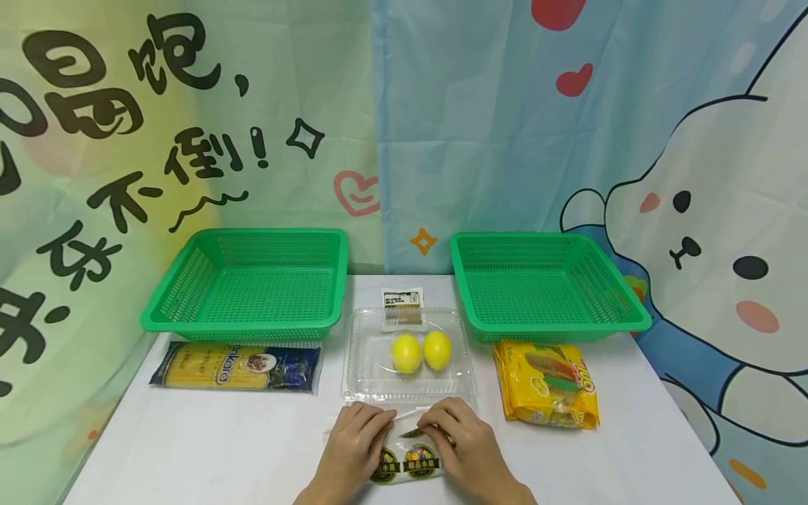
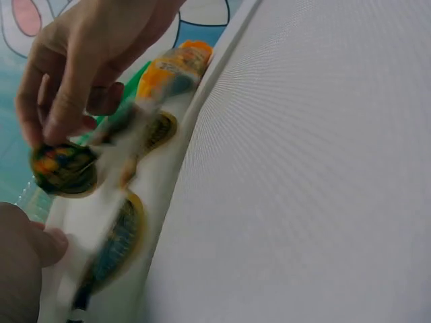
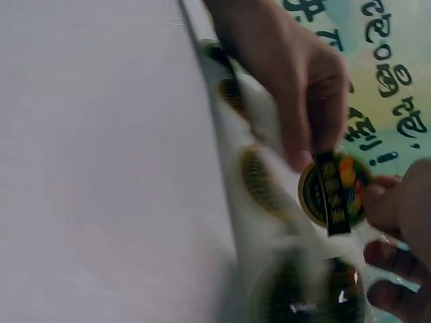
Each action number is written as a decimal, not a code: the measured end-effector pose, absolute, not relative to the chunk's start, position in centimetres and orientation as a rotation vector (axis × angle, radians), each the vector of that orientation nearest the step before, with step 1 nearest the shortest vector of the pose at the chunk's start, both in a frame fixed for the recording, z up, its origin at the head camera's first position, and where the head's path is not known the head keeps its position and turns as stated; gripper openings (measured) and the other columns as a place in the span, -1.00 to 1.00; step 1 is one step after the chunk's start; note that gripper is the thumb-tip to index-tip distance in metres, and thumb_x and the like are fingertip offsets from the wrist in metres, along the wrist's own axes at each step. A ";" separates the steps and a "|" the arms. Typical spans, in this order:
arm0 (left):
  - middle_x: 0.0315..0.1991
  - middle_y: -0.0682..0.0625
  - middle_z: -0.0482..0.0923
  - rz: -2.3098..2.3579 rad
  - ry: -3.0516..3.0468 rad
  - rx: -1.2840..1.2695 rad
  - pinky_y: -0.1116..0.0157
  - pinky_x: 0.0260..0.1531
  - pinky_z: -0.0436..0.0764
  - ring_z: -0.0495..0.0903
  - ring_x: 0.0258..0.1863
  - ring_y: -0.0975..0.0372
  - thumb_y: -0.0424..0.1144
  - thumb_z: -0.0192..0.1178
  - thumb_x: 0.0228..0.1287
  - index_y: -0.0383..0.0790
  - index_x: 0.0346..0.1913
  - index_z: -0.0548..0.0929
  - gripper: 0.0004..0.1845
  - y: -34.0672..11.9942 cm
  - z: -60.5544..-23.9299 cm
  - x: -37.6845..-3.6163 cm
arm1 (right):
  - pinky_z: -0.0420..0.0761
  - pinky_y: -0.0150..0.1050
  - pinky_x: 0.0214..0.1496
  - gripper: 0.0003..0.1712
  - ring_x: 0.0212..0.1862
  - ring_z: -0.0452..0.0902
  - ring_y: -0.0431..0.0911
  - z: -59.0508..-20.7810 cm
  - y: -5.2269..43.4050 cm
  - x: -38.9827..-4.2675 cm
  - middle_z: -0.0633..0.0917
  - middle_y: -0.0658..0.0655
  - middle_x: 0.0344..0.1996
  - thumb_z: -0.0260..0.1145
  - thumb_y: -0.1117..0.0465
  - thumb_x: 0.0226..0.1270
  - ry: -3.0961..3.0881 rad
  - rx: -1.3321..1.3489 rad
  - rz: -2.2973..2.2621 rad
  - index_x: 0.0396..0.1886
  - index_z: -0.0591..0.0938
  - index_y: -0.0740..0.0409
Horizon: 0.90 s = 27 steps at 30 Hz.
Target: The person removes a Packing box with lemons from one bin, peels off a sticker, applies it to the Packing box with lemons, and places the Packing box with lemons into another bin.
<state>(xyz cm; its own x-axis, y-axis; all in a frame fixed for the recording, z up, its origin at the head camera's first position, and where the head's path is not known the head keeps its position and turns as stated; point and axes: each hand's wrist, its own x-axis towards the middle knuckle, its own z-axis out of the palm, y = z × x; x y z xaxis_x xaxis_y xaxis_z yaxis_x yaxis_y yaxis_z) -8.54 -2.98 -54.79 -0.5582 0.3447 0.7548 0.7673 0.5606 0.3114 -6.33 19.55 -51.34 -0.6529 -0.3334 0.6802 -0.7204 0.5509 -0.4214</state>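
While the left hand (image 1: 353, 442) presses the sticker sheet (image 1: 404, 459) at the table's (image 1: 221, 449) near edge, right-hand fingers (image 3: 397, 202) apparently pinch one sticker (image 3: 335, 188)

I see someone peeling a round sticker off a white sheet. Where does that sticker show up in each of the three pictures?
Head view: the peeled sticker is a dark sliver between the two hands, bottom centre.
Left wrist view: round sticker at far left, pinched by the right hand.
Right wrist view: right of centre, with the left hand above it.
Shared landmark: the white sticker sheet.
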 end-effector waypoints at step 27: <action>-0.32 0.11 0.77 -1.423 -1.979 -0.880 0.50 -0.28 0.63 0.66 -0.35 0.31 -0.51 0.50 0.15 -0.12 -0.14 0.82 -0.73 -1.8 -50.6 -9.0 | 0.43 -0.61 -0.45 -0.65 -0.29 0.54 -0.27 -47.8 19.6 -7.5 0.71 0.00 -0.17 0.50 0.47 0.25 -2.177 0.784 1.190 -0.03 0.73 0.06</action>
<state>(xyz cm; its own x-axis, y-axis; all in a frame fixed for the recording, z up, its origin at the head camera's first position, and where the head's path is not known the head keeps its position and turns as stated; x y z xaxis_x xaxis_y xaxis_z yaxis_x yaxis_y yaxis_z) -9.01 -1.77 -50.65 -0.6386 0.1935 0.7448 0.7677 0.2278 0.5990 -7.45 19.63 -47.79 -0.6891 -0.2331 0.6861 -0.7034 0.4428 -0.5560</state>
